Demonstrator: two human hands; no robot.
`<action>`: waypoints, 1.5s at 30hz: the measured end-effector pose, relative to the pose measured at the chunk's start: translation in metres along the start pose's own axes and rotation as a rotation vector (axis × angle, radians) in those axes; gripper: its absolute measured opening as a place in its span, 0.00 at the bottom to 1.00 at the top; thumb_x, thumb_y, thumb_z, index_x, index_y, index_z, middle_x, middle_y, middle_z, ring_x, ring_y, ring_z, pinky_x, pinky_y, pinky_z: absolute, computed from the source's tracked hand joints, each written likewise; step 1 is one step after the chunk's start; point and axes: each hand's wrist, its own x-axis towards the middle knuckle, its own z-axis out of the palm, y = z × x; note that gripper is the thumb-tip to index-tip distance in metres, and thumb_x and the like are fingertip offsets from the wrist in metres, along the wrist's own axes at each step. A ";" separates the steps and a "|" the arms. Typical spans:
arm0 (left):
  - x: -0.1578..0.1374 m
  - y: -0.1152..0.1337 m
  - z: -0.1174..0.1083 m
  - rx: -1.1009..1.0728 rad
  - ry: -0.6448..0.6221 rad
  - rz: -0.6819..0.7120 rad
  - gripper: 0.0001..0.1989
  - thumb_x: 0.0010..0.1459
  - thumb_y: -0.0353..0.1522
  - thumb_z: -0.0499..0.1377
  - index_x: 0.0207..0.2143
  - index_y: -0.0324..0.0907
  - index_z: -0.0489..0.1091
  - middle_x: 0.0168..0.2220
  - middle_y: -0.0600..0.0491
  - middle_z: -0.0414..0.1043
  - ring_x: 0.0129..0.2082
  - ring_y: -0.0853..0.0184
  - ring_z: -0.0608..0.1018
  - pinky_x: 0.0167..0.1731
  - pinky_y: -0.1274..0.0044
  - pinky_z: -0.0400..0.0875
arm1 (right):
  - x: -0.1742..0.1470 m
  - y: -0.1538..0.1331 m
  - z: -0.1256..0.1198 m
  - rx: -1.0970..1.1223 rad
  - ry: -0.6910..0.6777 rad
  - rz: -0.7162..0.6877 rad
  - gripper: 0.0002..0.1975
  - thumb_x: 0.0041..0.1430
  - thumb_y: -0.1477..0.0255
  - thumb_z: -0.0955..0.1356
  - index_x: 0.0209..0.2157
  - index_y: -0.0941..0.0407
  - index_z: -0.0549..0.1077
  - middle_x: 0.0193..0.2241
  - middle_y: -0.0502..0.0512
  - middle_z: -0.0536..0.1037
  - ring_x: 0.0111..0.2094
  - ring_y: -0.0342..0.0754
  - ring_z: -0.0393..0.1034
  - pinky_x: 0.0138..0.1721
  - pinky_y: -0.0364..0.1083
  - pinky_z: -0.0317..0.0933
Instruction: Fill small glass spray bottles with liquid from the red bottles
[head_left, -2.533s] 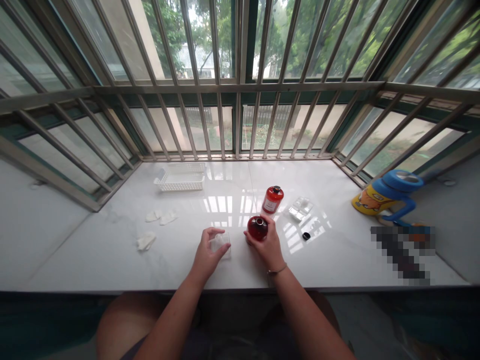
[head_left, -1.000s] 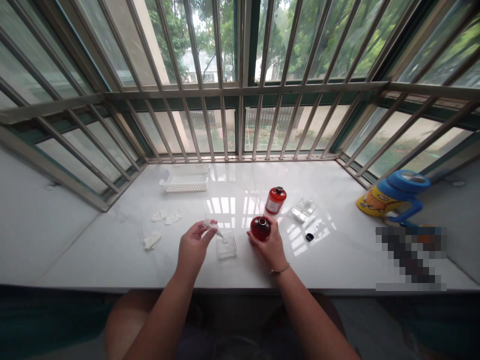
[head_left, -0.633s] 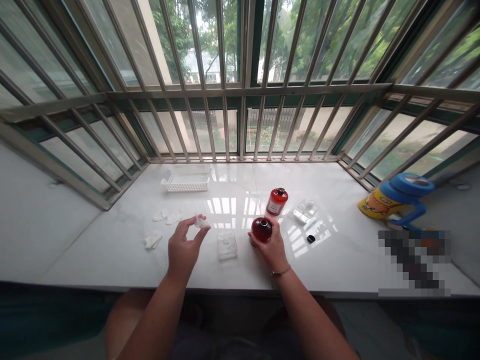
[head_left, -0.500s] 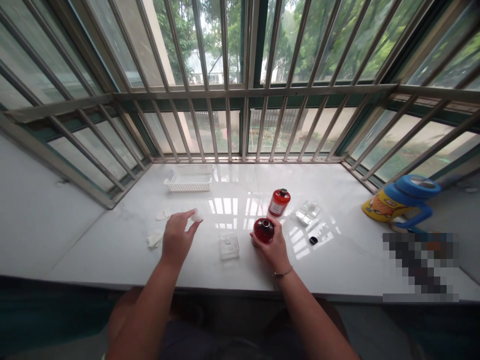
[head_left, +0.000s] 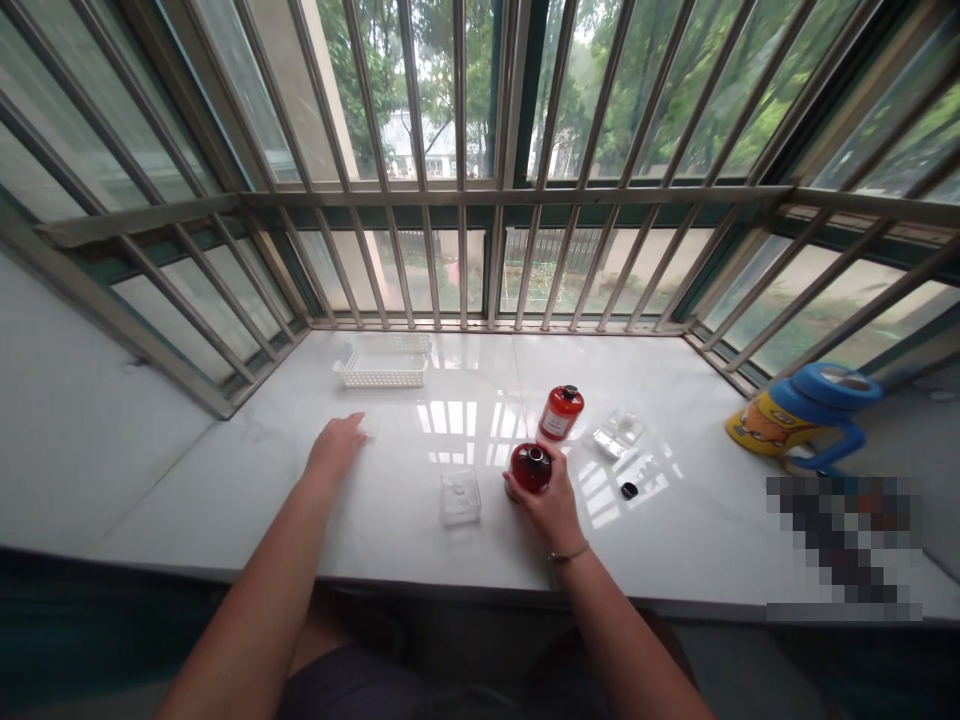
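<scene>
My right hand (head_left: 553, 490) is wrapped around a round, dark red glass bottle (head_left: 529, 468); its neck is uncapped and faces up. Close behind it, a second red bottle (head_left: 561, 413) with a pale label and black cap stands on the counter. My left hand (head_left: 336, 446) is low over the counter on the left, fingers closed at a small clear piece (head_left: 370, 428), which is faint and blurred. Between the hands lies a clear square box (head_left: 459, 498). A small black cap (head_left: 629, 490) rests to the right of my right hand.
A white perforated basket (head_left: 382, 378) sits at the back left. Right of the bottles is a clear compartmented case (head_left: 618, 434). A yellow and blue jug (head_left: 806, 410) stands far right, near a pixelated patch. Metal bars (head_left: 491, 195) line the window behind the white counter (head_left: 405, 545).
My left hand has moved left and down towards the counter with the small clear piece; the white crumpled scraps there are now hidden. My right hand stays around the dark red bottle.
</scene>
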 end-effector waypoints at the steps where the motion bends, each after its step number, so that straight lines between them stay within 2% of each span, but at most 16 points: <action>1: 0.000 0.000 0.000 -0.010 -0.019 -0.007 0.22 0.59 0.29 0.63 0.56 0.41 0.76 0.45 0.42 0.83 0.51 0.50 0.82 0.53 0.62 0.76 | 0.000 0.000 0.000 0.000 -0.002 0.002 0.39 0.58 0.55 0.79 0.65 0.50 0.64 0.58 0.62 0.74 0.57 0.61 0.74 0.60 0.63 0.71; 3: -0.001 0.001 -0.003 -0.032 -0.033 -0.015 0.24 0.58 0.29 0.62 0.58 0.41 0.75 0.49 0.42 0.82 0.54 0.49 0.81 0.57 0.62 0.76 | 0.000 0.000 0.000 0.000 -0.004 0.002 0.39 0.58 0.55 0.79 0.65 0.50 0.64 0.58 0.62 0.74 0.57 0.61 0.74 0.60 0.63 0.71; 6: -0.009 0.012 -0.011 -0.075 -0.018 0.001 0.26 0.60 0.29 0.57 0.61 0.38 0.73 0.57 0.39 0.80 0.62 0.48 0.77 0.66 0.60 0.69 | 0.000 -0.001 0.000 0.001 0.000 -0.006 0.39 0.58 0.55 0.79 0.64 0.51 0.64 0.58 0.62 0.74 0.57 0.61 0.73 0.60 0.63 0.70; 8: -0.021 0.027 -0.015 -0.108 -0.010 0.027 0.25 0.65 0.32 0.54 0.62 0.37 0.71 0.61 0.39 0.77 0.64 0.50 0.75 0.69 0.60 0.66 | 0.000 -0.001 0.000 0.005 0.006 -0.008 0.39 0.58 0.55 0.78 0.64 0.51 0.64 0.58 0.63 0.73 0.57 0.61 0.73 0.60 0.63 0.70; 11: -0.048 0.061 -0.018 -0.215 -0.029 0.065 0.25 0.72 0.42 0.52 0.65 0.41 0.70 0.64 0.42 0.75 0.64 0.52 0.76 0.67 0.60 0.69 | 0.000 -0.002 0.000 0.012 0.008 0.002 0.39 0.57 0.55 0.79 0.64 0.51 0.64 0.58 0.62 0.74 0.57 0.61 0.73 0.61 0.63 0.69; 15: -0.089 0.115 -0.014 -0.560 -0.196 0.110 0.33 0.66 0.50 0.63 0.68 0.47 0.66 0.69 0.44 0.69 0.67 0.50 0.74 0.68 0.57 0.68 | 0.001 -0.004 0.000 0.021 0.005 0.018 0.39 0.57 0.56 0.79 0.64 0.50 0.64 0.58 0.62 0.74 0.57 0.60 0.74 0.61 0.63 0.70; 18: -0.109 0.146 -0.003 -0.656 -0.314 0.129 0.44 0.54 0.46 0.74 0.69 0.48 0.65 0.70 0.43 0.67 0.70 0.48 0.71 0.71 0.57 0.65 | 0.001 -0.006 -0.001 0.034 0.001 0.023 0.39 0.56 0.56 0.79 0.64 0.50 0.65 0.59 0.62 0.74 0.58 0.60 0.73 0.62 0.62 0.69; 21: -0.119 0.164 0.012 -0.700 -0.345 0.109 0.42 0.52 0.39 0.76 0.66 0.46 0.67 0.68 0.42 0.70 0.69 0.48 0.72 0.71 0.57 0.64 | 0.002 -0.007 -0.001 0.051 0.003 0.049 0.39 0.54 0.56 0.80 0.62 0.50 0.65 0.59 0.61 0.74 0.59 0.60 0.73 0.63 0.62 0.68; 23: -0.124 0.170 0.021 -0.726 -0.335 0.077 0.39 0.53 0.37 0.74 0.65 0.46 0.67 0.66 0.42 0.72 0.67 0.49 0.74 0.70 0.57 0.65 | 0.003 -0.006 0.000 0.077 -0.004 0.082 0.40 0.53 0.56 0.80 0.62 0.50 0.66 0.60 0.61 0.74 0.59 0.60 0.73 0.64 0.62 0.67; 26: -0.130 0.173 0.027 -0.761 -0.320 -0.009 0.40 0.51 0.36 0.74 0.65 0.46 0.65 0.66 0.43 0.73 0.66 0.49 0.76 0.68 0.57 0.67 | 0.003 -0.005 0.000 0.102 -0.050 0.155 0.43 0.49 0.56 0.82 0.62 0.50 0.64 0.60 0.61 0.74 0.59 0.60 0.74 0.63 0.61 0.68; 30: -0.136 0.175 0.023 -0.771 -0.299 -0.085 0.36 0.52 0.37 0.74 0.61 0.46 0.67 0.62 0.44 0.75 0.62 0.49 0.78 0.64 0.57 0.71 | 0.001 -0.006 -0.003 0.074 -0.102 0.265 0.44 0.47 0.56 0.82 0.60 0.51 0.63 0.54 0.61 0.79 0.52 0.61 0.79 0.56 0.61 0.72; 35: -0.145 0.172 0.013 -0.824 -0.267 -0.108 0.35 0.53 0.39 0.74 0.61 0.48 0.67 0.62 0.45 0.75 0.61 0.50 0.79 0.64 0.57 0.71 | -0.008 -0.013 -0.010 0.065 -0.147 0.269 0.41 0.49 0.56 0.81 0.58 0.50 0.63 0.51 0.59 0.80 0.49 0.61 0.80 0.54 0.60 0.73; 38: -0.151 0.169 0.005 -0.919 -0.266 -0.119 0.34 0.53 0.40 0.74 0.61 0.49 0.67 0.64 0.46 0.73 0.62 0.52 0.78 0.65 0.58 0.72 | -0.015 -0.019 -0.018 0.071 -0.194 0.220 0.40 0.50 0.57 0.81 0.59 0.51 0.63 0.51 0.59 0.79 0.49 0.60 0.79 0.54 0.60 0.73; 40: -0.155 0.167 -0.002 -0.966 -0.269 -0.142 0.37 0.53 0.40 0.74 0.62 0.49 0.64 0.66 0.45 0.71 0.61 0.52 0.79 0.62 0.58 0.75 | -0.018 -0.024 -0.023 0.051 -0.210 0.137 0.37 0.52 0.59 0.80 0.59 0.50 0.65 0.53 0.59 0.78 0.52 0.60 0.78 0.57 0.61 0.72; 43: -0.160 0.167 -0.014 -0.931 -0.254 -0.196 0.41 0.52 0.41 0.75 0.64 0.50 0.61 0.66 0.42 0.70 0.56 0.51 0.82 0.57 0.57 0.80 | -0.020 -0.030 -0.033 -0.002 -0.238 -0.016 0.33 0.55 0.64 0.79 0.60 0.50 0.67 0.56 0.61 0.75 0.57 0.61 0.74 0.61 0.63 0.70; 45: -0.162 0.169 -0.021 -0.885 -0.238 -0.204 0.40 0.51 0.41 0.76 0.63 0.50 0.63 0.66 0.43 0.71 0.54 0.51 0.83 0.55 0.56 0.81 | -0.019 -0.032 -0.039 0.003 -0.286 -0.066 0.33 0.55 0.66 0.78 0.60 0.50 0.68 0.57 0.62 0.75 0.59 0.62 0.73 0.62 0.63 0.69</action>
